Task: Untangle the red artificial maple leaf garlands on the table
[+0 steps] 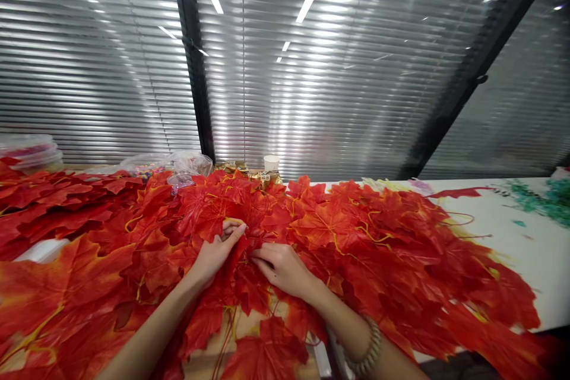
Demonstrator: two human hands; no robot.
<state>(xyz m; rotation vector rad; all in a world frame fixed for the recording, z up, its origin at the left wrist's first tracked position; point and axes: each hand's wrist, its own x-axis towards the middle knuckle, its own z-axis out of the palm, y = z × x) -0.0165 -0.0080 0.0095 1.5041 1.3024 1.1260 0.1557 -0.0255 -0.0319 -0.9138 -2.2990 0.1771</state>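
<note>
A thick heap of red artificial maple leaves (327,225) with yellow stems spreads across the table before me. Near the middle of the heap, my left hand (222,246) is closed in a pinch, with a red maple leaf (236,258) at its fingertips. Just to the right, my right hand (280,264) is also closed, its fingers bent down among the leaves. What its fingertips grip is too hidden to make out. A small gap separates the two hands. Thin reddish stems (225,341) hang down below them over a light brown surface.
At the back stand a white paper cup (271,162), gold wrappers (266,177) and clear plastic packaging (191,162). Stacked plastic tubs (29,151) are at the far left. Green tinsel-like material (545,199) lies on the white table (552,261) at right. Blinds behind glass (312,71) rise beyond.
</note>
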